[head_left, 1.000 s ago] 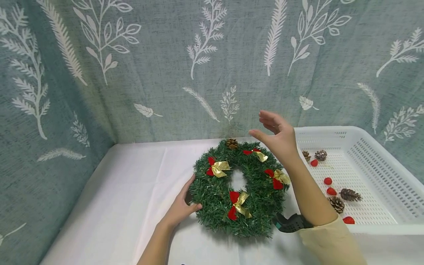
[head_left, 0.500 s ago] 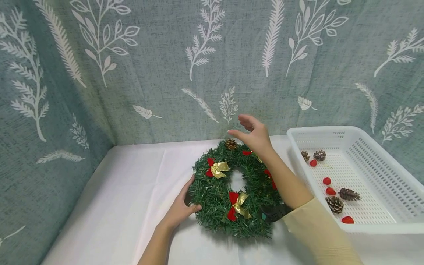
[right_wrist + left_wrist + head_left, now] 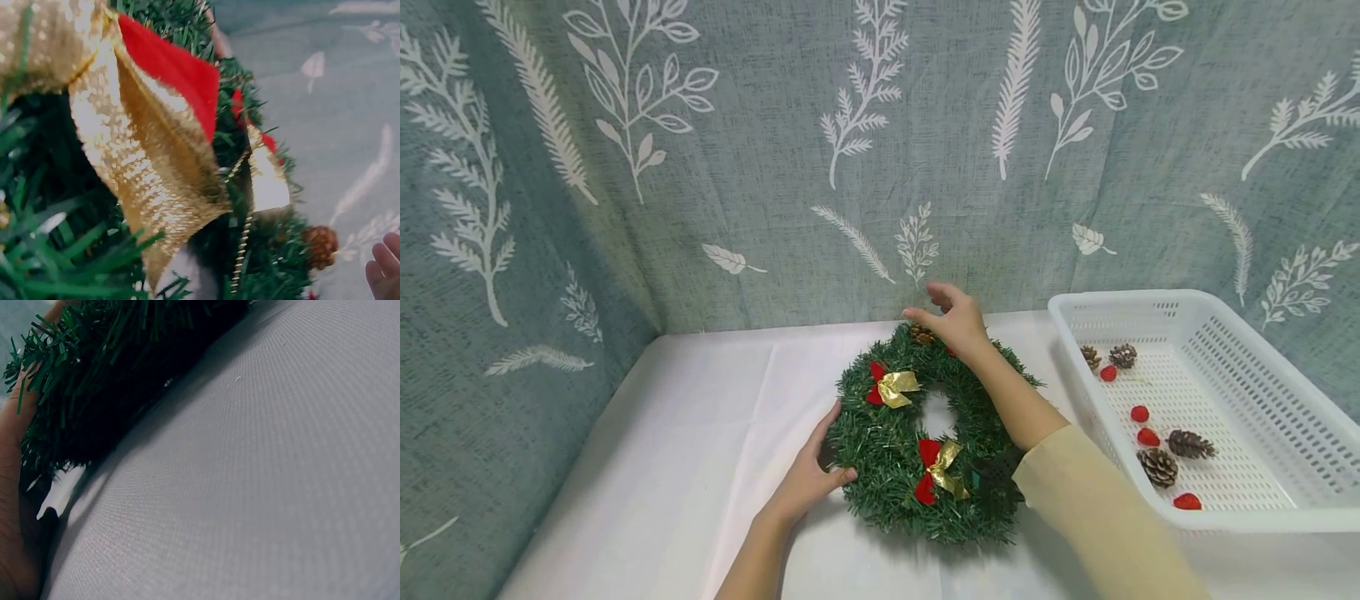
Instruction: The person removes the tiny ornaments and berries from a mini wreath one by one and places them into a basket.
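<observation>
A green artificial Christmas wreath [image 3: 880, 442] lies on the white cloth, with red-and-gold bows such as the left bow [image 3: 893, 385] and the front bow [image 3: 937, 471]. My left hand [image 3: 808, 479] holds its left edge, thumb at the near side and fingers along the outside, as the left wrist view also shows. Over the far side my right hand [image 3: 957, 325] hovers beside a brown pinecone [image 3: 921, 335] set in the greenery, thumb and fingers apart. The right wrist view has the fingertips a little away from that cone. My right arm hides the wreath's right-hand bows in the head view.
To the right stands a white perforated plastic basket [image 3: 1086, 442]. Inside lie several loose pinecones, one a dark cone [image 3: 1191, 444], and red berry-like pieces, one a red piece [image 3: 1187, 501]. A grey-green leaf-patterned curtain [image 3: 775, 208] hangs close behind the wreath.
My right hand has moved left and then down over the far side of the wreath, close to the pinecone. The left hand has stayed at the wreath's left edge.
</observation>
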A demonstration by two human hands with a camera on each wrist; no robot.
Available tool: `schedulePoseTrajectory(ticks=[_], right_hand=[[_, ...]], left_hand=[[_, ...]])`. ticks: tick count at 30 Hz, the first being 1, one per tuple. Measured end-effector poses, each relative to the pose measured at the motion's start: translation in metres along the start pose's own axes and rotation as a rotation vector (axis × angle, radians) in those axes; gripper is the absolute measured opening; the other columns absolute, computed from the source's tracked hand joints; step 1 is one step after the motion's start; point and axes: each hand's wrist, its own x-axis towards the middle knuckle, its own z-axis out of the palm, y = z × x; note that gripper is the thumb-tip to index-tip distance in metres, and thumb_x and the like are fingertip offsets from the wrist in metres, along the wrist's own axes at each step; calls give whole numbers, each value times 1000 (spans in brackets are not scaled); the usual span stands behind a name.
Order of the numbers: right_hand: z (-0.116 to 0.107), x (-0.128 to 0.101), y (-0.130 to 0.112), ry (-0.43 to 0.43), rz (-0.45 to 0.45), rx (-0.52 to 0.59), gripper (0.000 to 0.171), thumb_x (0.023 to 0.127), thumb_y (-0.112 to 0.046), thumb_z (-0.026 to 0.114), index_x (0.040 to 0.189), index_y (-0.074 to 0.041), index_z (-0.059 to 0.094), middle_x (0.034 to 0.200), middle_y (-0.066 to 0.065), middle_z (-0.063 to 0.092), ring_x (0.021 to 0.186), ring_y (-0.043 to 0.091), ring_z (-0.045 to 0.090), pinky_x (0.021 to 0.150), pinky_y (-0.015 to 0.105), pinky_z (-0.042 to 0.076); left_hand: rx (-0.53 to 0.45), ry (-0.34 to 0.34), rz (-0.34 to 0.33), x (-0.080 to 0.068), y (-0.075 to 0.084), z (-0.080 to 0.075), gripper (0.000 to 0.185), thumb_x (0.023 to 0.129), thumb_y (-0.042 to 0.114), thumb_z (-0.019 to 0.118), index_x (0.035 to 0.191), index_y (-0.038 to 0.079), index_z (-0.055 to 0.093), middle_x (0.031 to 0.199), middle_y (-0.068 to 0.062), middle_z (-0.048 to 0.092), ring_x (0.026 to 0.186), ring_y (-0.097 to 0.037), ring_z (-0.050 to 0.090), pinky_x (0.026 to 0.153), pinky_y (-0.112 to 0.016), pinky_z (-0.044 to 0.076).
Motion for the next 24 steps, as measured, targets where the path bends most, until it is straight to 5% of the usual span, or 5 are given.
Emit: schedulePoseTrajectory(ticks=[8,24], right_hand=[[11,7,17,-95,88,22,74,83,-35,74,143,-9,41,146,12,40,135,30,36,102,48,42],[22,14,44,-115,137,-23,74,80,-26,78,141,-3,43,141,17,45,129,33,42,101,47,42]], left_hand=[[6,-1,12,0,0,0,101,73,57,73,152,31,17,159,-3,12,144,-39,7,107,-69,11],[2,9,2,0,-1,1,101,73,57,73,152,31,16,159,-3,12,143,-40,9,106,-70,11]])
